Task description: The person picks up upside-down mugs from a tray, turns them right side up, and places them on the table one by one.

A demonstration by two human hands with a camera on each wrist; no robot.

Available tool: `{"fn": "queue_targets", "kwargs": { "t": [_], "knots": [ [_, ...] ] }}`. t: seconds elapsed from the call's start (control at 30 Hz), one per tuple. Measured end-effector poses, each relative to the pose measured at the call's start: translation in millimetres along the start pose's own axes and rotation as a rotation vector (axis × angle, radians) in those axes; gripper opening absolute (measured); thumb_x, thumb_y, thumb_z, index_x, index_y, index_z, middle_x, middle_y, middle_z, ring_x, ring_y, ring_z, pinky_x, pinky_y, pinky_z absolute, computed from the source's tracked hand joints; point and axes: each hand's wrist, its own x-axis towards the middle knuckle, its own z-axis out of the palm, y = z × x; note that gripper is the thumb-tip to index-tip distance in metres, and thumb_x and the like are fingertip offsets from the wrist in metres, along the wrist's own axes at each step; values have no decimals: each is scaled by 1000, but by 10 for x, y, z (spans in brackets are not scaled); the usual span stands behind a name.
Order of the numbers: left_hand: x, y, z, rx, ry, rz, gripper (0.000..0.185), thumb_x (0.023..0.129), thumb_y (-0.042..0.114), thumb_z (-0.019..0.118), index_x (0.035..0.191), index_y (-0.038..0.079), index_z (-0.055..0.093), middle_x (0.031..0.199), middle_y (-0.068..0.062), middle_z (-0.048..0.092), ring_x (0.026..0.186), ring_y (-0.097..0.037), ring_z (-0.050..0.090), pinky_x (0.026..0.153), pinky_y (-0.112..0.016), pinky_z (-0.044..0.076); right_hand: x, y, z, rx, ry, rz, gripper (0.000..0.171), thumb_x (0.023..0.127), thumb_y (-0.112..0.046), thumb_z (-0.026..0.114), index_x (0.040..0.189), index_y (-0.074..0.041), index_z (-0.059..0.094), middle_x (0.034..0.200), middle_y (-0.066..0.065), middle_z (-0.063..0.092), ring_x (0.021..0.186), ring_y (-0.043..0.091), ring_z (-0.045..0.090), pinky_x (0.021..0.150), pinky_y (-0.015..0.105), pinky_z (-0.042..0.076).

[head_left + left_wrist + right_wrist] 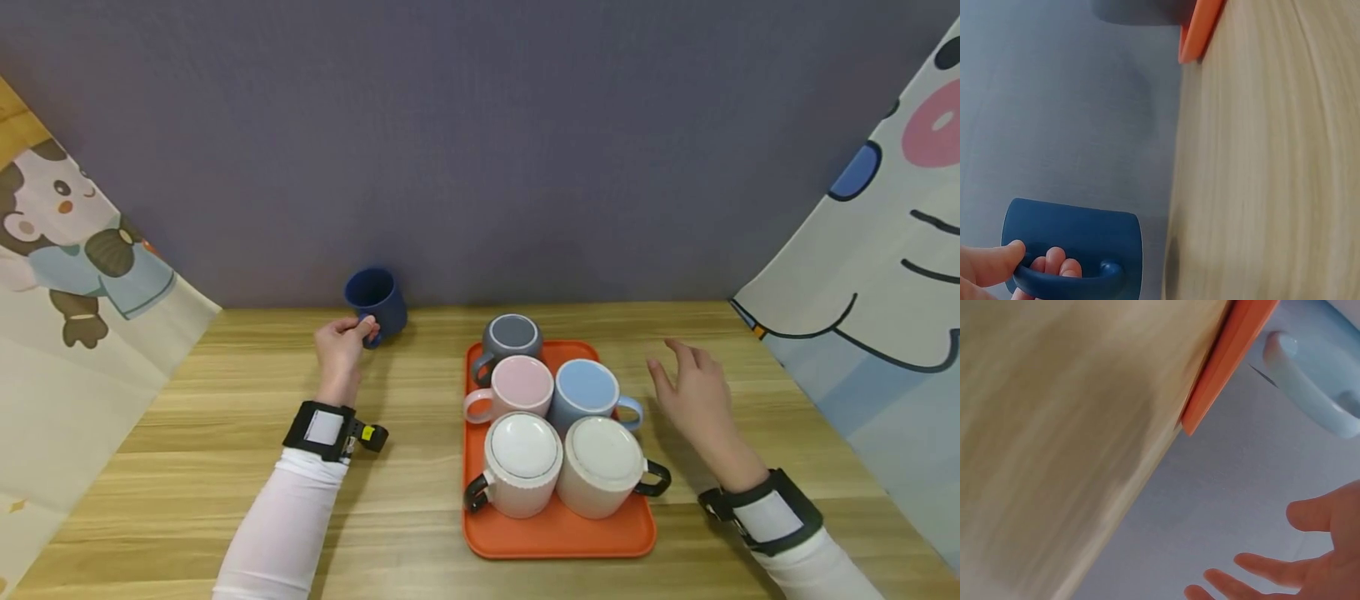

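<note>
- Navy blue mug (376, 302), plain, left of and well apart from the orange tray (558, 533); the left hand (339, 346) grips its handle
- Tray: solid orange, no pattern
- On the tray, 5 upturned mugs: grey mug (513, 336) at the far end; pink mug (517, 388) and light blue mug (587, 392) in the middle; 2 white mugs (522, 463) with black handles at the near end
- Table (225, 467) under the tray: pale wood with streaky grain
- Wall (480, 142) behind the tray: flat greyish purple
- Left of the tray, a cream cloth (67, 275) with a cartoon figure in brown and pale blue
- Right of the tray, a pale grey-blue cloth (885, 275) with black lines, a pink patch and a blue patch
- Both sleeves (285, 525) white; wrist straps black with white panels
</note>
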Motion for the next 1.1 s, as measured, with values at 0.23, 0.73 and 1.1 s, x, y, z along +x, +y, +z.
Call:
{"fn": "queue_targets", "kwargs": {
  "t": [0.23, 0.73, 1.1],
  "knots": [
    [27, -20, -44, 32, 24, -24, 11, 85, 1, 68, 86, -4, 59, 61, 5, 63, 64, -13, 67, 71, -28, 56, -35, 49, -18, -7, -40, 33, 49, 96, -25, 54, 128, 11, 47, 121, 42, 46, 106, 62, 43, 83, 70, 36],
    [95, -81, -86, 50, 67, -37, 12, 84, 1, 68, 83, -1, 57, 58, 7, 62, 60, -10, 65, 70, -27, 56, -63, 124, -93, -52, -89, 71, 50, 97, -28, 51, 126, 12, 48, 120, 43, 45, 103, 63, 43, 81, 69, 38],
    [117, -109, -99, 62, 83, -45, 12, 83, -1, 68, 83, -4, 57, 58, 7, 60, 61, -12, 65, 72, -30, 56, -84, 155, -101, -60, -87, 64, 48, 97, -27, 51, 124, 12, 49, 118, 44, 46, 99, 63, 44, 81, 69, 37]
  ]
}}
